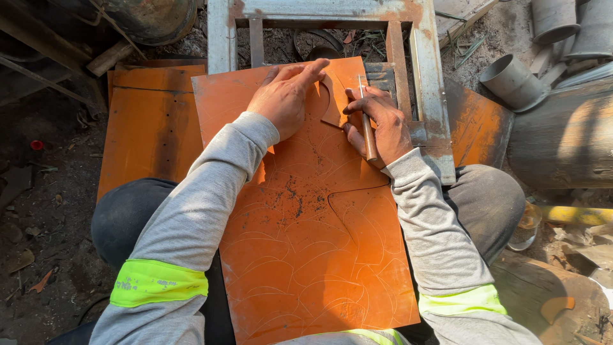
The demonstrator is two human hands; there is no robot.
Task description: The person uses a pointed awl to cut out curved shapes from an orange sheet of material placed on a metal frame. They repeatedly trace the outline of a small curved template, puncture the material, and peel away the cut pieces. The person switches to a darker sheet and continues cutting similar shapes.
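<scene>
While hands (332, 108) pin it, sheet (306, 211) overhangs frame (428, 76).

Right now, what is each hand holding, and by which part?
The right hand grips a thin scribing tool along its lower shaft. The left hand holds nothing; it presses flat on the orange metal sheet.

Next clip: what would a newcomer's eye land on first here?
The big orange metal sheet across the person's lap, covered in scratched curved outlines. Near its top edge, the left hand lies flat on it while the right hand holds a thin scribing tool against a small curved template. A rusty metal frame sits behind.
</scene>
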